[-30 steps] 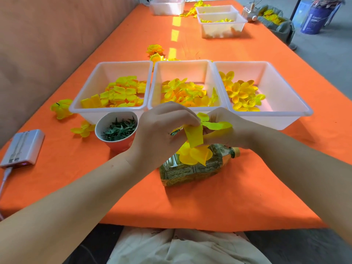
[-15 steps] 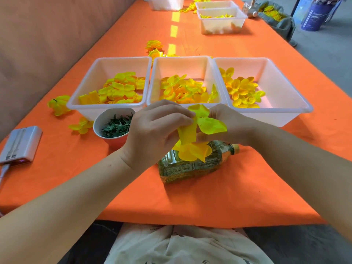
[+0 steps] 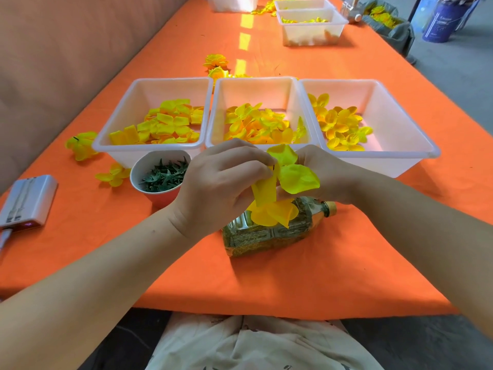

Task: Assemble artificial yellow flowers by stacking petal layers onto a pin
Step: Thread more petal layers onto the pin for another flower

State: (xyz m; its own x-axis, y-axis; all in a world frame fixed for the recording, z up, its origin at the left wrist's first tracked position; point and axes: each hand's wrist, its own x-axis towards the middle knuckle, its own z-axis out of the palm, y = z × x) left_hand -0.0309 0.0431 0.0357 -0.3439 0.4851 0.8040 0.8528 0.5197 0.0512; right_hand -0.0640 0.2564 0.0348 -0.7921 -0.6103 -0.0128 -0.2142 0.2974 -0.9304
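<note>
A long table [image 3: 293, 276] covered with an orange cloth ran away from the person, with a brown wall [image 3: 66, 49] along its left side and a grey floor [image 3: 453, 76] on the right. A blue bucket [image 3: 440, 22] stood on that floor at the far end.

Three white bins sat side by side across the table. The left bin [image 3: 170, 80], the middle bin [image 3: 256, 94] and the right bin [image 3: 386, 110] each contained loose yellow petals. A red cup [image 3: 160, 200] of small green pieces [image 3: 164, 176] stood just in front of the left bin. Two loose yellow blooms [image 3: 80, 144] lay on the cloth to the left of the cup, and a small white device [image 3: 26, 198] lay near the left table edge. More white bins [image 3: 312, 25] stood at the far end.

Both hands met above a bottle [image 3: 266, 236] that lay on its side on the cloth, in front of the middle bin. The left hand [image 3: 218, 188] had its fingers curled and pinched the flower [image 3: 293, 177] from the left. The right hand [image 3: 328, 174] gripped the same flower from the right; its fingers were mostly hidden behind the petals. The flower was held in the air between the hands, with its petals spread upward and downward. The pin could not be seen.
</note>
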